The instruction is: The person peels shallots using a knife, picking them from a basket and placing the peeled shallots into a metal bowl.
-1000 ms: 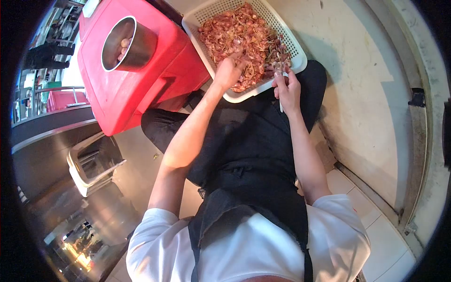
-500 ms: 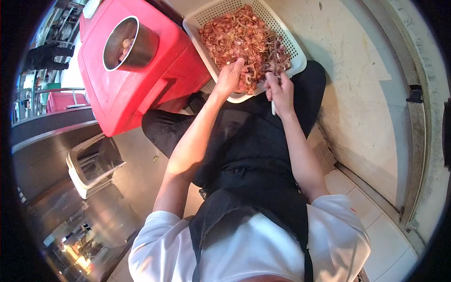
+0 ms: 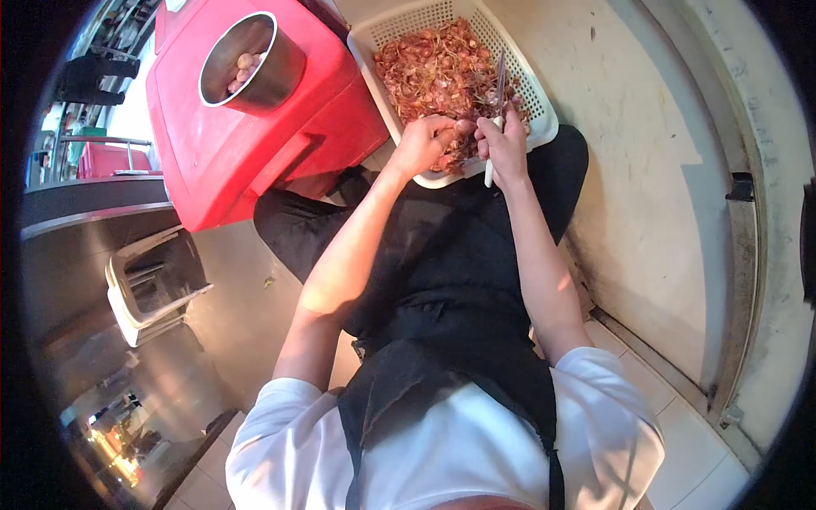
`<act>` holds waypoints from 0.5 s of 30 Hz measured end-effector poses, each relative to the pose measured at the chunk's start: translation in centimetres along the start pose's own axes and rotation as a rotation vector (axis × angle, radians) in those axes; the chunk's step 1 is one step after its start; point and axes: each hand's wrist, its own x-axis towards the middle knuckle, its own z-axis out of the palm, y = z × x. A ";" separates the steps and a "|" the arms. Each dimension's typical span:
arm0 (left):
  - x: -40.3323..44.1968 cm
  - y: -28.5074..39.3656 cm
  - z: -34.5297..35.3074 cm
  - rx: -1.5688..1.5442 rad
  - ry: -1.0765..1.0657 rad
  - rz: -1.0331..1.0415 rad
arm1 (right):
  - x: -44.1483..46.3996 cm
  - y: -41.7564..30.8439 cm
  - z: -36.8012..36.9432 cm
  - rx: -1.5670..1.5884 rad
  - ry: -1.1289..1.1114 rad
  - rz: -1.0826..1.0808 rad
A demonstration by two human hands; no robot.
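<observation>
A white perforated basket (image 3: pixel 371 81) full of reddish-brown shallots (image 3: pixel 433 68) with dry roots and skins sits in front of my lap. Over its near side, my left hand (image 3: pixel 422 146) is closed, with a small shallot (image 3: pixel 464 127) pinched at the fingertips. My right hand (image 3: pixel 507 146) grips a knife by its white handle (image 3: pixel 490 175). The knife's blade (image 3: pixel 501 76) points away from me over the basket's right part, close to the shallot in my left hand.
To the left, a metal pot (image 3: pixel 276 75) with several peeled shallots (image 3: pixel 245 71) stands on a red lidded bin (image 3: pixel 183 140). A pale wall (image 3: pixel 629 170) runs along the right. A white-framed chair-like object (image 3: pixel 127 297) is at the lower left. A person in dark clothes (image 3: pixel 93 81) is farther off.
My left hand has come up from the pile with a shallot at its fingertips. My right hand has turned the knife so its blade shows upright over the basket. The view has shifted slightly.
</observation>
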 end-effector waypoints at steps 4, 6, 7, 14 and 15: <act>-0.2 1.4 0.0 0.012 0.028 -0.142 | -0.5 -0.3 0.6 -0.075 0.035 -0.074; -0.4 2.1 0.3 0.078 0.065 -0.213 | -0.9 -0.2 1.0 -0.117 0.062 -0.125; -0.4 2.7 0.2 0.125 0.081 -0.256 | -1.1 -0.3 1.2 -0.128 0.073 -0.155; -0.8 0.3 0.7 0.357 0.296 0.028 | 0.0 1.0 -0.3 -0.401 0.055 -0.241; -0.9 0.5 0.5 0.324 0.315 0.044 | -0.2 0.8 -0.2 -0.397 0.051 -0.216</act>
